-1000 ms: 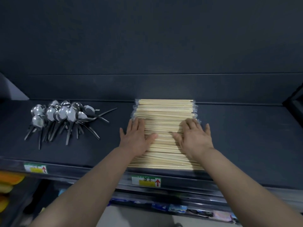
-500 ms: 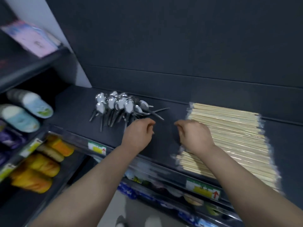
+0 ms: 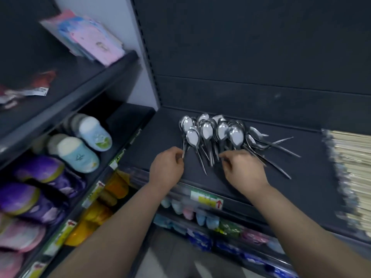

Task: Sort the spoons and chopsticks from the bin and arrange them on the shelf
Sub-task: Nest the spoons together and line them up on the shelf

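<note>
Several shiny metal spoons (image 3: pixel 220 133) lie in a loose fan on the dark shelf (image 3: pixel 313 171), bowls toward the back wall, handles pointing at me. My left hand (image 3: pixel 167 169) pinches the end of the leftmost spoon handle. Fingers curled, my right hand (image 3: pixel 244 170) is at the handle ends in the middle of the fan; whether it holds one is hidden. A flat stack of wrapped pale chopsticks (image 3: pixel 355 157) lies on the same shelf at the far right, cut off by the frame edge.
A side rack at left holds slippers (image 3: pixel 80 153) and purple and yellow goods. A pink packet (image 3: pixel 94 39) lies on its upper shelf. Price labels (image 3: pixel 206 199) run along the shelf's front rail, with packaged goods below.
Both hands left the chopstick stack and moved left to the spoons. The view swung left, so the chopsticks now sit at the right edge. My left hand took hold of a spoon handle.
</note>
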Demonstrator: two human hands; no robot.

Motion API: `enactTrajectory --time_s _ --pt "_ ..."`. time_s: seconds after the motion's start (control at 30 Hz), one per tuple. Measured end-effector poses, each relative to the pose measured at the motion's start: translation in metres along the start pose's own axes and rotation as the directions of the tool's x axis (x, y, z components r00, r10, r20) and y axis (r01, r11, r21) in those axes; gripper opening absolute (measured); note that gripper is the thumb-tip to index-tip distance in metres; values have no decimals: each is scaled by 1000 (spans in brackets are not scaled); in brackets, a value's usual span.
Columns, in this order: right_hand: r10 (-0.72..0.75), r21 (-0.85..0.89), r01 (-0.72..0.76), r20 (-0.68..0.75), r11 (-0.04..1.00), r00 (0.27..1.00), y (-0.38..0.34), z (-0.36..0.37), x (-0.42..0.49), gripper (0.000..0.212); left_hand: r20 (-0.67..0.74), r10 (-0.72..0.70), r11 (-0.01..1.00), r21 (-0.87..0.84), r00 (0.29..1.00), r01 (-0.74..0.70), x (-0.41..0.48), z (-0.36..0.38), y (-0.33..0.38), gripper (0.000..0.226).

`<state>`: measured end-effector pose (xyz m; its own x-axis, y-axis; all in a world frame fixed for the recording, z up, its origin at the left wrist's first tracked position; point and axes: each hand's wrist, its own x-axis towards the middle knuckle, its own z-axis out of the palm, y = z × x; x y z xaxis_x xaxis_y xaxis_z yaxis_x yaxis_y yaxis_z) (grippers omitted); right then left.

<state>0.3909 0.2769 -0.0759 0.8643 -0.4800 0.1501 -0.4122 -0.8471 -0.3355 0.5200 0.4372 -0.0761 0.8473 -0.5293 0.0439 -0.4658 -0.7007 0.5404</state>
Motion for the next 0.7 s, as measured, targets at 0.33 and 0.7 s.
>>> enactTrajectory --time_s 0.33,0.7 --pt "-48 -58 48 -12 997 999 -8 11 50 42 105 -183 983 -8 978 184 73 3 -6 63" --pt "140 -256 -74 249 964 958 3 36 76 74 369 33 989 -146 929 23 121 19 -4 115"
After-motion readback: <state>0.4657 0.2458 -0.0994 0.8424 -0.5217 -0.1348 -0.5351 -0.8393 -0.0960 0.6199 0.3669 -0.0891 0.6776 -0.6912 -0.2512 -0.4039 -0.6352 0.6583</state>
